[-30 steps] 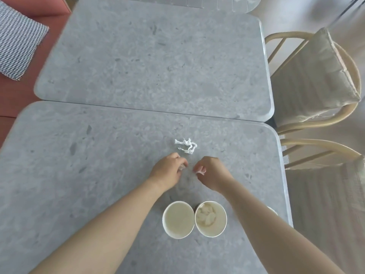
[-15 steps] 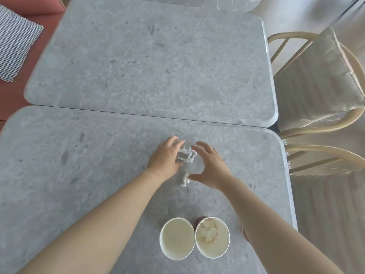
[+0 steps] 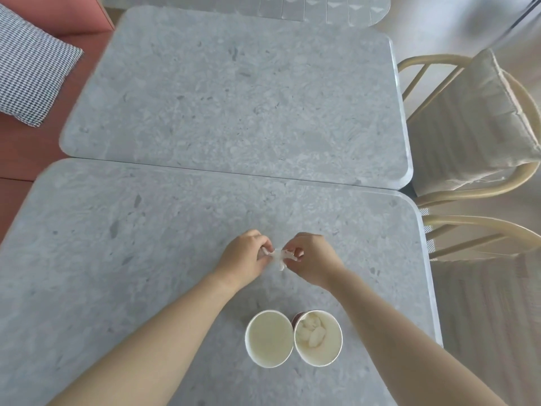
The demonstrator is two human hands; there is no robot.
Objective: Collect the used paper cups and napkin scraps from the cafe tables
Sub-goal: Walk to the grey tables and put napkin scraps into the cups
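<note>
Fingers (image 3: 261,240) of left hand (image 3: 243,260) and right hand (image 3: 314,260) pinch a napkin scrap (image 3: 279,256) beyond two side-by-side paper cups (image 3: 268,338).

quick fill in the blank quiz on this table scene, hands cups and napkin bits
Counting the left hand and the right hand, the number of hands pinching the napkin scrap is ____.
The left cup shows no napkin inside; the crumpled napkin pieces lie in the cup on its ____.
The checked cushion lies to the ____ of the far table.

Missing words: two; right; left
</note>
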